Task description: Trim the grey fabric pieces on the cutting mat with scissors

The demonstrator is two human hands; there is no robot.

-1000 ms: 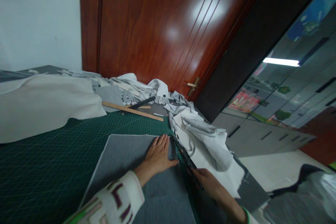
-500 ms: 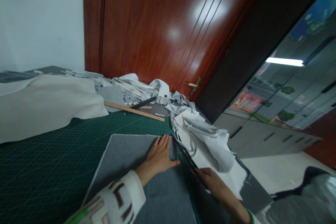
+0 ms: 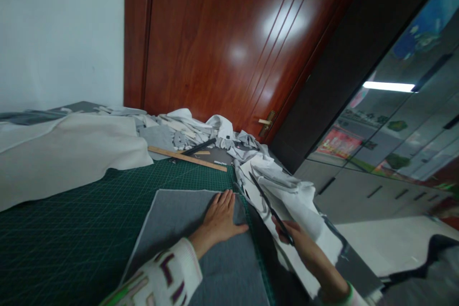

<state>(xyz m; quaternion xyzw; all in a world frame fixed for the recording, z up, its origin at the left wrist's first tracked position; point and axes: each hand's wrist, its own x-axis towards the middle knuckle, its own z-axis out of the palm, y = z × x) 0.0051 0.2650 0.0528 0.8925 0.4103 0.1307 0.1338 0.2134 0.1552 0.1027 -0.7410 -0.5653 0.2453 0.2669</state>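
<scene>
Grey fabric [image 3: 186,220] lies flat on a green cutting mat [image 3: 89,229] with a printed grid. My left hand [image 3: 222,217] rests palm down on the fabric near its far right corner, fingers stretched out. To the right, my right hand [image 3: 292,236] is closed around the handle of long dark scissors [image 3: 265,199]. The blades point away from me, over pale cloth pieces [image 3: 294,201] and apart from the grey fabric. My fingers partly hide the handles.
A large off-white sheet [image 3: 71,153] covers the mat's far left. Beyond the mat lie a wooden ruler [image 3: 188,158], a black bar [image 3: 197,147] and heaped fabric scraps [image 3: 179,129]. Behind them stands a brown door [image 3: 215,48], with a glossy cabinet [image 3: 387,119] to the right.
My right hand has moved the scissors rightward, off the grey fabric's right edge and over the pale cloth. My left hand stays on the fabric. The view has shifted slightly.
</scene>
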